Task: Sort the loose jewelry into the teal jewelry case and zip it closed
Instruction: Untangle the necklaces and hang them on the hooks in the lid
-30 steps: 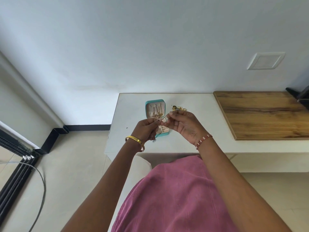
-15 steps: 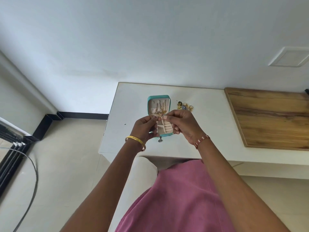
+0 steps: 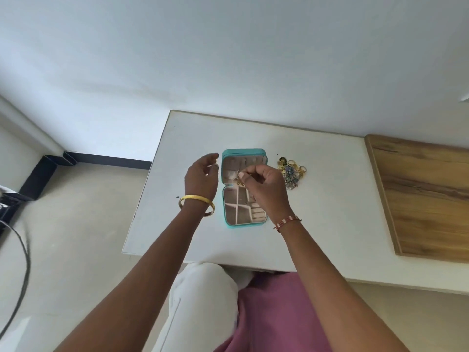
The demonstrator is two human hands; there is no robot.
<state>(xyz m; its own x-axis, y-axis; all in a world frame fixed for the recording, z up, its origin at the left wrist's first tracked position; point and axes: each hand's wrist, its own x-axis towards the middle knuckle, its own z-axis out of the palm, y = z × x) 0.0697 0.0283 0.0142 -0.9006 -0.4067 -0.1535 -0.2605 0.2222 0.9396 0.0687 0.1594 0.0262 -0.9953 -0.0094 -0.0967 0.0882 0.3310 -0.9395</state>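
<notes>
The teal jewelry case (image 3: 225, 174) lies unzipped and spread flat on the white table (image 3: 330, 199), its pale compartments showing. My right hand (image 3: 264, 186) hovers over the case's middle and pinches a thin gold chain (image 3: 239, 180) between thumb and finger, the chain dangling near the hinge. My left hand (image 3: 201, 175) hangs just left of the case with loosely curled fingers, holding nothing. A heap of loose jewelry (image 3: 291, 171), gold rings and coloured pieces, sits on the table right of the case.
A wooden panel (image 3: 426, 196) covers the table's right part. The table's left edge drops to a tiled floor (image 3: 76, 212), where a grey cable (image 3: 22, 262) runs. A wall stands directly behind the table.
My left hand let go of the chain and moved left off the case. My right hand alone now holds the chain over the case. The view tilted downward and closer.
</notes>
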